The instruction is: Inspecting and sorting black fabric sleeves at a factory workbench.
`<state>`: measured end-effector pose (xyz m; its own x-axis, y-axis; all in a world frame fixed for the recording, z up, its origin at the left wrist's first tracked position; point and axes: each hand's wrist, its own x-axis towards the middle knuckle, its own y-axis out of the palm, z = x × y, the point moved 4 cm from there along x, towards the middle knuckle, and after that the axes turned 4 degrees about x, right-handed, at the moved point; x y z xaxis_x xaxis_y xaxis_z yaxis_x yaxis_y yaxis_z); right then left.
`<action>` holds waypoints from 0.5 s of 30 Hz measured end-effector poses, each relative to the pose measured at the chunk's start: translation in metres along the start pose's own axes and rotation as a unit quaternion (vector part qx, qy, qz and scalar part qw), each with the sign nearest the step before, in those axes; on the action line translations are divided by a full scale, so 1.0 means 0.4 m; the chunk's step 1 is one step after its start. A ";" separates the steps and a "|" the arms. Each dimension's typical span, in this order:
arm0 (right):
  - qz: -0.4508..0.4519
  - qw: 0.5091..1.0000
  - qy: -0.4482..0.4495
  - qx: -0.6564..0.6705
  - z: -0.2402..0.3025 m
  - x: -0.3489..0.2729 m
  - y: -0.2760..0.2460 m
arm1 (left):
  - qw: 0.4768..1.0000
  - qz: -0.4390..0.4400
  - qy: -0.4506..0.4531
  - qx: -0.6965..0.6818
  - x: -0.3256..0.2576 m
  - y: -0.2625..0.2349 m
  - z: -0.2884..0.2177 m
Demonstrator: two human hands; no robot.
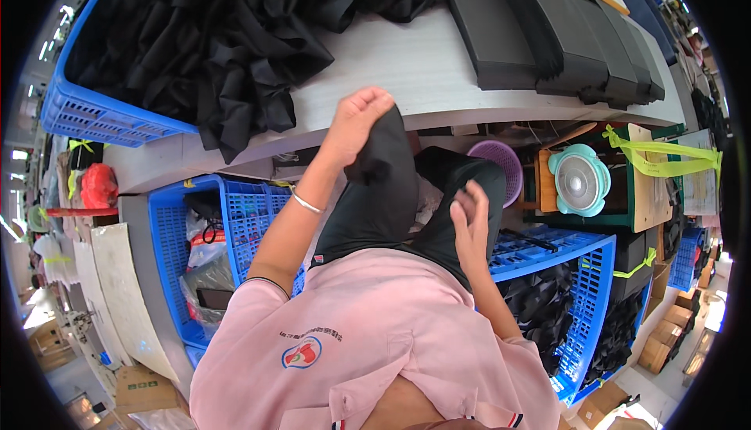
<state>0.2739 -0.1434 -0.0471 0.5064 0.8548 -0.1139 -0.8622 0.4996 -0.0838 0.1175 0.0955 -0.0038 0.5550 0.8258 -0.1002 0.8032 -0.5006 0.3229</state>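
My left hand (361, 121) is raised at the near edge of the table, its fingers pinching the top corner of a black fabric piece (395, 156). The cloth hangs down in front of my dark trousers, and its lower part is hard to tell from them. Over my right thigh, my right hand (469, 219) has its fingers loosely apart and holds nothing. A large heap of loose black fabric pieces (250, 46) spills from a blue crate (117, 113) onto the pale table (383, 54). Toward the right of the tabletop lie neat stacks of black flat pieces (501, 43).
Beside my left leg stands a blue crate (168, 250) with plastic bags inside. To my right, another blue crate (583, 273) contains black cloth. A purple basket (501, 168) and a turquoise fan (580, 181) sit beneath the table's right side. Cardboard boxes (665, 336) stand farther right.
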 end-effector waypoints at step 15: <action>0.155 0.976 0.015 0.151 0.157 0.242 0.164 | 0.908 0.223 -0.312 -0.170 -0.179 0.100 0.121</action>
<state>0.2655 -0.0191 -0.0016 0.2161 0.9694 -0.1163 -0.9368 0.2394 0.2550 0.1202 0.0039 -0.0292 0.9087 0.1996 -0.3667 0.4134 -0.5530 0.7234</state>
